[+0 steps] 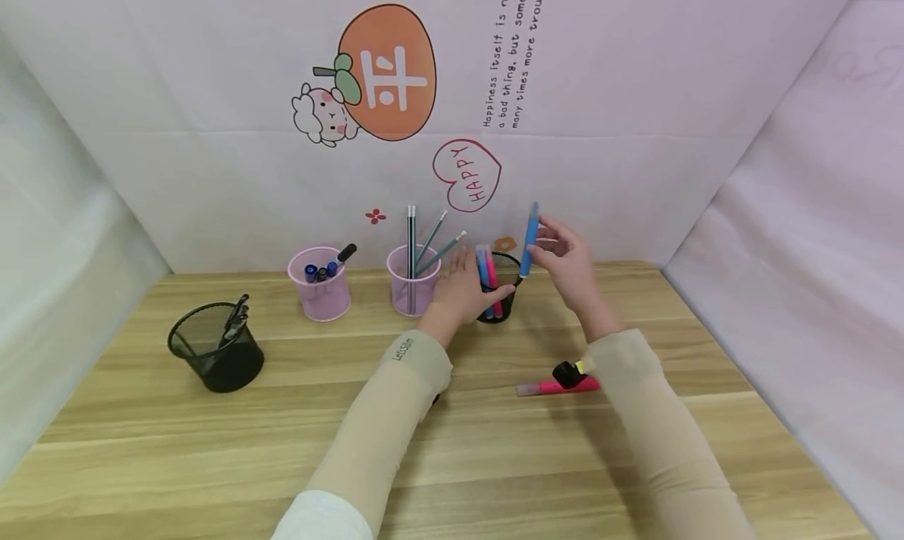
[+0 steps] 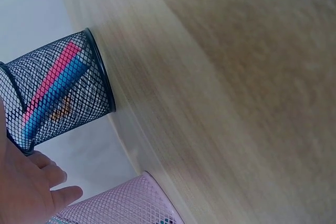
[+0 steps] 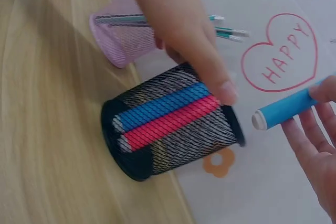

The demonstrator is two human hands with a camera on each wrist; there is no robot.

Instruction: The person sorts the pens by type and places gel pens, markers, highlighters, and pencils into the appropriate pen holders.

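My right hand (image 1: 565, 261) pinches a blue marker (image 1: 530, 242) between thumb and fingers. The marker stands nearly upright above the right rim of a black mesh pen cup (image 3: 197, 153), its white lower end close to the rim. Inside that cup lean a second blue marker (image 3: 163, 106) and a pink marker (image 3: 173, 123), side by side. At the cup's left is my left hand (image 1: 459, 289), its thumb lying across the rim and its fingers reaching beside a pink mesh cup (image 1: 402, 293). That pink cup holds striped pencils (image 1: 412, 242).
Another pink marker (image 1: 554, 387) lies on the wooden table (image 1: 494, 461) beneath the right forearm. Farther left stand a pink cup (image 1: 325, 298) with several dark pens and a black mesh cup (image 1: 226, 363) with black pens. A printed white cloth (image 1: 247, 195) rises behind.
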